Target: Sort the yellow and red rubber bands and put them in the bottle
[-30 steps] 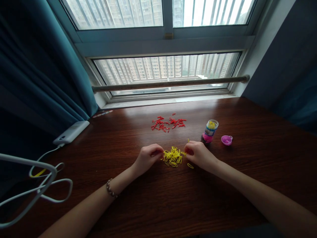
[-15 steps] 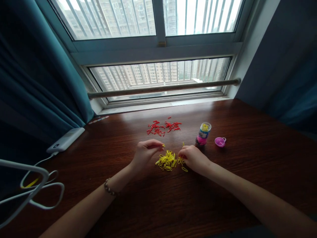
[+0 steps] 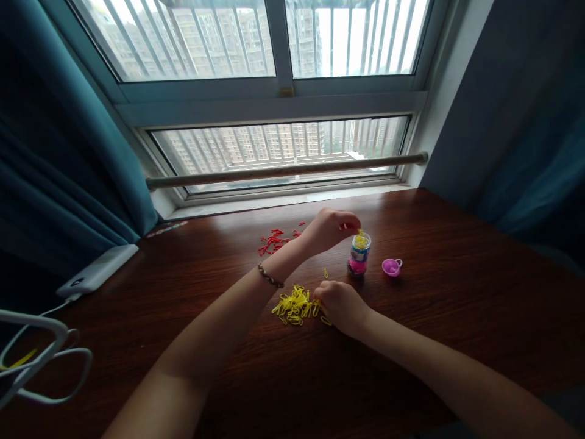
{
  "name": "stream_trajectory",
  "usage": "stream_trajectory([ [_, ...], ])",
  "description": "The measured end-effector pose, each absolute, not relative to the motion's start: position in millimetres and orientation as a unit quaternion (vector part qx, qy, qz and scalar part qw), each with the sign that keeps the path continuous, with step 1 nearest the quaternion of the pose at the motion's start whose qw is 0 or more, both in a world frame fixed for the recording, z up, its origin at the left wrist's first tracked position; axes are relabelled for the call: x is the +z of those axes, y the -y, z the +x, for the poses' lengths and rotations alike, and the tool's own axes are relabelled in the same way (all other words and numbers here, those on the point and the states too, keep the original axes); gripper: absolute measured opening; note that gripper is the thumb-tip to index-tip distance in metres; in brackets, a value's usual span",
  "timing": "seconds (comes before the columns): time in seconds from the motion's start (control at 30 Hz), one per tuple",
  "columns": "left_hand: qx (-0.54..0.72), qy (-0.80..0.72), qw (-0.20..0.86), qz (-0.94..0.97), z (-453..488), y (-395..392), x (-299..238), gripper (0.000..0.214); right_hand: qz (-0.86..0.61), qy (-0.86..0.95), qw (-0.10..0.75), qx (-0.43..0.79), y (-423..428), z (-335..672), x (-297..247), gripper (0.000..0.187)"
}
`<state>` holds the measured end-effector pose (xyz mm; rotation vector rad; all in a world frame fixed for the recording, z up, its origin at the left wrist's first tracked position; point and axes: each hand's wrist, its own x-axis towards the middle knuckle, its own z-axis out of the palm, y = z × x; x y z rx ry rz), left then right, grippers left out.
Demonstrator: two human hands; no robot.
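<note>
My left hand [image 3: 333,228] reaches over to the mouth of a small clear jar [image 3: 359,256]. Its fingertips pinch a yellow rubber band right at the rim. The jar stands upright, with yellow bands at the top, a blue label, and pink and dark layers below. Close to me lies a loose pile of yellow rubber bands [image 3: 294,306]. My right hand [image 3: 342,306] rests at that pile's right edge, fingers closed; what they hold is hidden. A single yellow band [image 3: 326,274] lies just beyond it. Red rubber bands [image 3: 274,241] are scattered behind, partly covered by my left forearm.
A pink cup-shaped lid [image 3: 392,267] with a ring handle lies right of the jar. On the far left are a white power bank [image 3: 98,270] and looping white cables [image 3: 50,350]. The wooden table [image 3: 439,317] ends at a window with a rail [image 3: 283,174].
My left hand has moved from left of the yellow pile, up and right to the jar's mouth, carrying a yellow band. My right hand stays beside the pile. The view has shifted slightly.
</note>
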<state>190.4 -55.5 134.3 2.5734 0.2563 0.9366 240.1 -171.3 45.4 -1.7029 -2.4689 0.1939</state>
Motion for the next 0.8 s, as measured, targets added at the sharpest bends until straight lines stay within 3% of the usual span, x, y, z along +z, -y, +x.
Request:
stream_trajectory([
  [0.2,0.233,-0.031,0.191,0.953,201.3,50.9,140.9,0.011,-0.568,0.819,0.066,0.058,172.2,239.1,46.7,0.018],
  [0.4,0.155,-0.007,0.117,0.981,205.8,49.2,144.5,0.015,-0.563,0.822,0.063,0.051,170.9,238.8,41.0,0.019],
  [0.8,0.168,0.011,0.029,0.985,198.6,64.7,130.9,0.018,-0.578,0.812,0.057,0.058,173.2,236.6,47.6,0.02],
])
